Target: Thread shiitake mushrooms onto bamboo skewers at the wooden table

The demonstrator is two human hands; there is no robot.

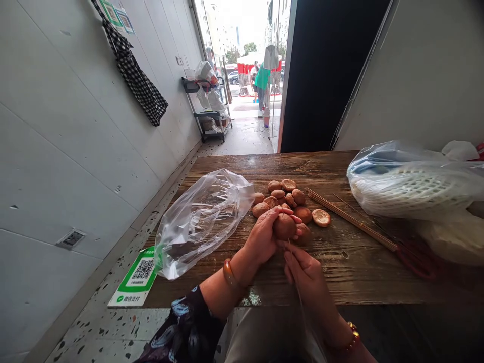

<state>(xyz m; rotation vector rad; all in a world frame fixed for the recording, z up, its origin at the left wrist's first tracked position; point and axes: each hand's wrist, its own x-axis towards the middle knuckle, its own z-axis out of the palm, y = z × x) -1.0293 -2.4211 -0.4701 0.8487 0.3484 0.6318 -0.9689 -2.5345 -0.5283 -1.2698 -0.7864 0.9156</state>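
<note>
A round brown mushroom cap [284, 228] is held in my left hand [260, 239], its fingers curled around the far side. Just below, the fingers of my right hand [307, 272] pinch a thin wooden skewer [290, 244], whose upper end meets the cap's lower edge. How deep the skewer goes into the cap is hidden. Beyond my hands lie several loose brown mushrooms [278, 193], some with their pale undersides up. One upturned mushroom [321, 218] sits apart on the right. A bundle of skewers [350, 218] lies diagonally to the right of them.
A crumpled transparent plastic bag [204, 217] covers the left of the wooden table [234, 162], beside a green QR code card [138, 277]. Plastic-wrapped goods in white foam netting [416, 184] occupy the right. Red-handled scissors [418, 262] appear blurred there. Ahead are a cart [212, 115] and doorway.
</note>
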